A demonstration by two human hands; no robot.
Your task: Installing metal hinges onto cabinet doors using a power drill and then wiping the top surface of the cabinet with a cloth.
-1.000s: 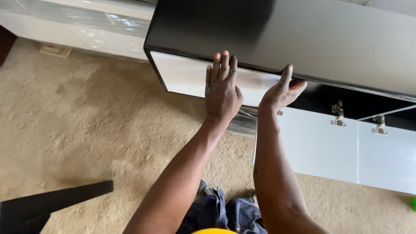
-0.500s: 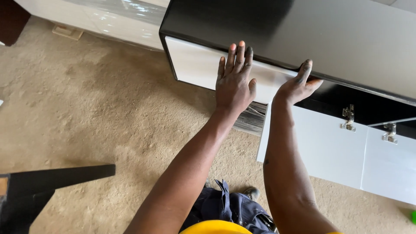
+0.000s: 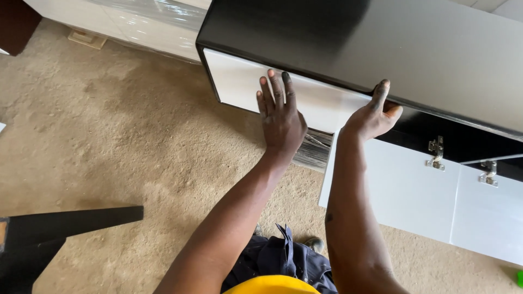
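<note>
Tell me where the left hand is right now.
In the head view, the left hand lies flat, fingers spread, on the white door panel under the black cabinet top, just left of the right hand.

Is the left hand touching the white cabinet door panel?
Touching. The head view shows the left hand pressed flat, fingers spread, against the white door panel under the black cabinet top.
</note>
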